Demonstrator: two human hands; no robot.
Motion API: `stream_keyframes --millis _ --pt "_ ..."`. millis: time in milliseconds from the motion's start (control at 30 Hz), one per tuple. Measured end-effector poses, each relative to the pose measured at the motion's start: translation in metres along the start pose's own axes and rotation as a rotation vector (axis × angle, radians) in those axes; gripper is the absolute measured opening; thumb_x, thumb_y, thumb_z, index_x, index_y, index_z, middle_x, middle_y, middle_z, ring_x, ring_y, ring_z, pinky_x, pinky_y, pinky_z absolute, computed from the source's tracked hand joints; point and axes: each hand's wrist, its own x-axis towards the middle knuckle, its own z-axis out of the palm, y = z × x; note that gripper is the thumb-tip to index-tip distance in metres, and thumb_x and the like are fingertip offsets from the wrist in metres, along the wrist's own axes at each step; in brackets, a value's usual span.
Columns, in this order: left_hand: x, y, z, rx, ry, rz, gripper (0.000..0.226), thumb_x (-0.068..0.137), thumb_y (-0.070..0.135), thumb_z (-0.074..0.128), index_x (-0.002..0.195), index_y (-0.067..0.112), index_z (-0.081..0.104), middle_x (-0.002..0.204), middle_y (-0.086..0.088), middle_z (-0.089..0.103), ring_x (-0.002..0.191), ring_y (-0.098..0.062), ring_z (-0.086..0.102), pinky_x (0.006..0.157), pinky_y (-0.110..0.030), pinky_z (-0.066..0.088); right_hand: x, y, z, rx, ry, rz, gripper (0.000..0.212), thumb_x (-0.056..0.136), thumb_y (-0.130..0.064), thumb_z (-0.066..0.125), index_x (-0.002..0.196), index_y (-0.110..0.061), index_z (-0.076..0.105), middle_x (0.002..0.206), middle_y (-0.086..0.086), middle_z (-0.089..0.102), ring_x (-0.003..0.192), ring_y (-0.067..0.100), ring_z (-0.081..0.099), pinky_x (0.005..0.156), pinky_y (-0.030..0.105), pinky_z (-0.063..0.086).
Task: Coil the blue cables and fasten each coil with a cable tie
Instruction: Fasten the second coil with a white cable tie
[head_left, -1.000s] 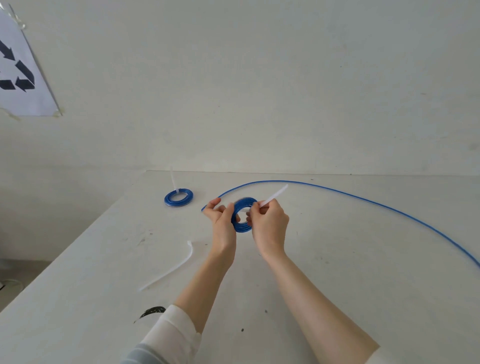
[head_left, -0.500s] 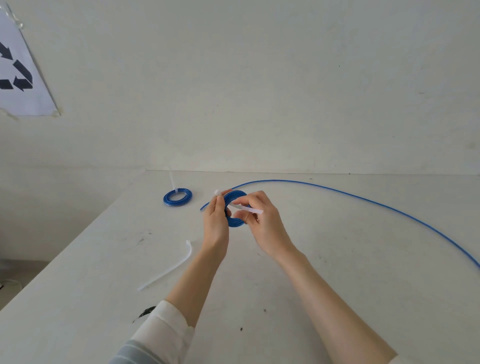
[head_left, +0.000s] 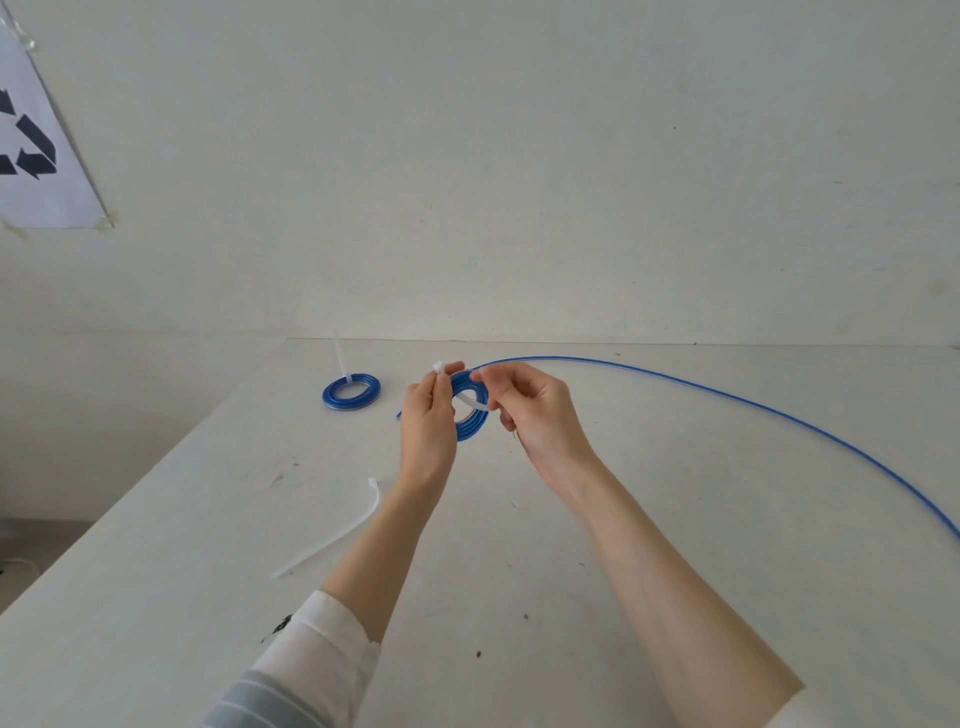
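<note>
The blue coil (head_left: 470, 415) is held above the white table (head_left: 675, 545), between the two hands, standing almost upright with its open ring facing the person. A white cable tie (head_left: 470, 401) passes through the ring; its long axis runs from the head at 10 o'clock down to 4 o'clock. The left hand (head_left: 428, 423) pinches the head of the tie together with the left side of the coil, which its fingers hide. The right hand (head_left: 535, 410) grips the other end of the tie with thumb and forefinger, and the other fingers are curled; the tip of the tie is hidden there. From the coil a loose blue cable (head_left: 753, 405) goes out at 3 o'clock in a wide arc and is cut off at the right edge. At 9 o'clock from the hands a finished coil (head_left: 351, 393) lies flat, its tie tail pointing up. At 7 o'clock a spare cable tie (head_left: 332, 540) lies on the table, beside the left forearm. On the wall at 10 o'clock hangs a paper sign (head_left: 36, 156), partly cut off.
</note>
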Motion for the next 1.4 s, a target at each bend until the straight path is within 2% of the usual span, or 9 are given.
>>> stream_keyframes --millis 67,167,300,600,767,933,1033,1200,1400 --pt "-0.003 0.003 0.001 0.038 -0.017 0.057 0.033 0.100 0.027 0.031 0.109 0.021 0.062 0.103 -0.006 0.050 0.090 -0.020 0.050 0.093 -0.028 0.038 0.002 -0.003 0.000 0.016 0.070 0.147 0.012 0.082 -0.028 0.068 0.078 -0.017 0.063 0.050 -0.010 0.055 0.045 0.001 0.046 0.052 0.022 0.032" --pt "-0.005 0.005 0.005 0.116 -0.027 0.116 0.031 0.100 0.022 0.031 0.102 0.023 0.062 0.091 0.004 0.043 0.077 -0.005 0.045 0.068 -0.001 0.033 0.005 -0.006 0.000 0.044 0.104 0.216 0.018 0.081 -0.025 0.069 0.071 -0.015 0.057 0.049 -0.008 0.053 0.045 0.003 0.044 0.052 0.024 0.030" --pt "-0.007 0.004 0.009 0.170 -0.030 0.136 0.028 0.100 0.019 0.032 0.093 0.013 0.059 0.083 0.004 0.037 0.072 -0.005 0.043 0.061 -0.001 0.033 0.006 -0.013 0.000 0.056 0.083 0.195 0.020 0.080 -0.026 0.069 0.069 -0.014 0.056 0.047 -0.008 0.052 0.044 0.003 0.044 0.051 0.022 0.032" --pt "-0.011 0.001 0.016 0.180 -0.022 0.141 0.032 0.100 0.019 0.031 0.078 0.021 0.054 0.082 0.004 0.037 0.074 -0.007 0.042 0.063 -0.002 0.034 0.000 -0.015 -0.002 -0.034 0.067 0.212 0.021 0.083 -0.028 0.067 0.074 -0.012 0.058 0.059 -0.003 0.054 0.051 0.004 0.048 0.056 0.020 0.036" --pt "-0.008 0.002 0.011 0.197 0.048 0.128 0.035 0.100 0.020 0.029 0.109 0.015 0.062 0.095 -0.001 0.041 0.076 0.008 0.048 0.066 0.004 0.030 0.000 -0.016 -0.005 -0.113 0.068 0.190 0.011 0.093 -0.018 0.053 0.087 -0.010 0.057 0.074 -0.001 0.059 0.068 0.005 0.055 0.059 0.013 0.046" --pt "-0.008 0.003 0.011 0.210 0.036 0.122 0.032 0.100 0.018 0.028 0.103 0.014 0.060 0.090 0.000 0.039 0.076 -0.006 0.044 0.062 -0.002 0.032 0.001 -0.018 -0.001 -0.184 0.071 0.183 0.010 0.090 -0.020 0.058 0.086 -0.011 0.062 0.078 0.001 0.063 0.071 0.007 0.059 0.063 0.014 0.050" --pt "-0.009 0.003 0.011 0.223 0.037 0.142 0.032 0.100 0.019 0.029 0.105 0.013 0.061 0.090 -0.001 0.038 0.075 -0.003 0.043 0.061 0.000 0.033 0.001 -0.019 0.002 -0.226 0.079 0.171 0.011 0.089 -0.020 0.059 0.081 -0.013 0.063 0.075 0.001 0.064 0.073 0.013 0.059 0.076 0.028 0.051" --pt "-0.013 0.004 0.012 0.264 0.027 0.187 0.029 0.099 0.013 0.030 0.094 0.006 0.057 0.090 -0.004 0.037 0.068 0.004 0.042 0.061 -0.002 0.035 0.000 -0.021 0.003 -0.257 0.101 0.168 0.013 0.089 -0.022 0.059 0.086 -0.010 0.064 0.077 0.002 0.065 0.075 0.014 0.059 0.077 0.030 0.050" --pt "-0.017 0.003 0.007 0.508 0.049 0.374 0.021 0.092 0.006 0.038 0.106 0.004 0.053 0.096 -0.008 0.037 0.075 -0.026 0.045 0.069 -0.035 0.045 -0.002 -0.024 0.003 -0.305 0.088 0.152 0.012 0.087 -0.024 0.060 0.080 -0.014 0.060 0.067 -0.006 0.062 0.061 0.007 0.054 0.061 0.021 0.045"
